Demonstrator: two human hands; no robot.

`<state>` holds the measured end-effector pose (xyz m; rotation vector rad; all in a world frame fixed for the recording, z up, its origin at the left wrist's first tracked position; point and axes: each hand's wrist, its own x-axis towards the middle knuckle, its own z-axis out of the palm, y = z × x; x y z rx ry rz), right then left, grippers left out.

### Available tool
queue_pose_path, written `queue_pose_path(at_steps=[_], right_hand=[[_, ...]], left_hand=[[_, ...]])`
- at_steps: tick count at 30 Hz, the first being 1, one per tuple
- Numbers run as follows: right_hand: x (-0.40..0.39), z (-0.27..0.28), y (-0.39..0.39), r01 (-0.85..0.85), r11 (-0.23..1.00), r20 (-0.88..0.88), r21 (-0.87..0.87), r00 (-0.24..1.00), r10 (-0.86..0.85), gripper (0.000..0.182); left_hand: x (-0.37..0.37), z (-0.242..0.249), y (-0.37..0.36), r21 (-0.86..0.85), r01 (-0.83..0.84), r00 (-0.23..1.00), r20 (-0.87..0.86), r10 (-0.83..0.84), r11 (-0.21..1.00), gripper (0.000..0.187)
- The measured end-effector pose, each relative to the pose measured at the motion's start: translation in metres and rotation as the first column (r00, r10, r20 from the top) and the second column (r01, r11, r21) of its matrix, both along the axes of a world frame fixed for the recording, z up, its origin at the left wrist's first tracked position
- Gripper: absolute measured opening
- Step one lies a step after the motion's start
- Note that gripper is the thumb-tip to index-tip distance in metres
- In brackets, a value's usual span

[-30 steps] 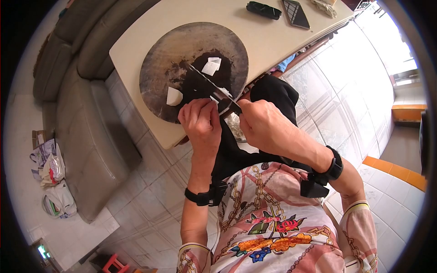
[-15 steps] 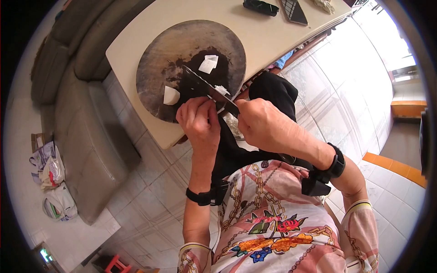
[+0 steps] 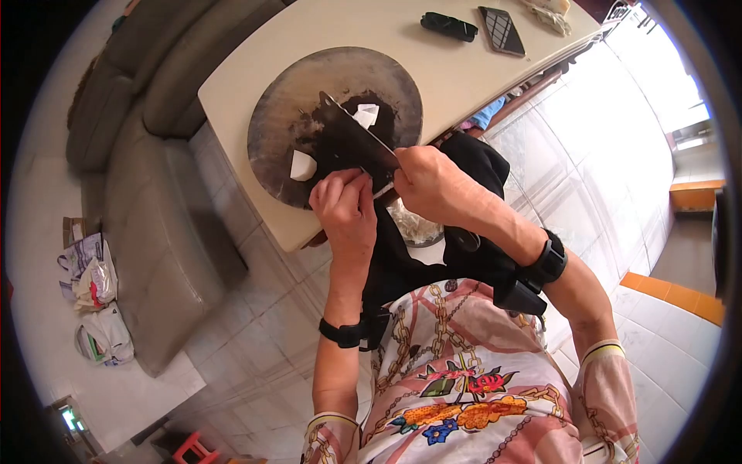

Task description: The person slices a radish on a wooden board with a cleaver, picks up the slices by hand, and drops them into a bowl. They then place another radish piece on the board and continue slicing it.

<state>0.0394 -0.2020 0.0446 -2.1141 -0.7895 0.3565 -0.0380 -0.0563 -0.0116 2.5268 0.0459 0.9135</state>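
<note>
My right hand (image 3: 425,182) is closed round the handle of a cleaver (image 3: 357,139), whose dark blade slants up and left over a round wooden chopping board (image 3: 282,97). Close beside the blade's near side, my left hand (image 3: 344,203) has its fingers curled and pinched together at the board's near edge; what they hold is hidden. A white chunk (image 3: 302,165), perhaps of radish, lies on the board left of the blade. Beyond the blade rest flat white pieces (image 3: 366,116), partly covered by it.
The board lies on a cream table (image 3: 232,85). A dark case (image 3: 448,27) and a phone (image 3: 502,31) lie at its far side. Below the board, a bowl (image 3: 417,224) with pale contents sits by my legs. A grey sofa (image 3: 158,232) stands at left.
The view has shifted, so the board appears further right and lower. The cleaver blade has tilted and now covers the small white slivers seen beside it before. Both hands remain closed.
</note>
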Motion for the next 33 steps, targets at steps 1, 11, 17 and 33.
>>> queue_pose_path(at_steps=[1, 11, 17, 33], right_hand=[[0.001, 0.0, -0.002, -0.002, 1.0, 0.005, 0.001, 1.0, 0.002, 0.015], [-0.011, 0.006, -0.011, -0.015, 0.997, 0.032, 0.077, 0.999, 0.013, 0.015], [-0.021, 0.008, -0.011, -0.052, 0.998, 0.002, 0.032, 0.999, 0.052, 0.012], [-0.035, 0.011, -0.016, -0.129, 0.991, 0.154, -0.04, 0.979, 0.134, 0.008]], left_hand=[[0.001, 0.0, 0.0, 0.001, -0.002, 1.0, 0.005, 0.002, 1.0, 0.016], [-0.015, 0.004, 0.021, -0.086, 0.036, 0.997, -0.058, -0.042, 0.996, 0.023], [-0.009, 0.003, 0.019, -0.096, 0.043, 0.999, -0.029, -0.046, 0.994, 0.015], [-0.006, 0.001, 0.017, -0.089, 0.071, 0.997, -0.018, -0.073, 0.994, 0.013]])
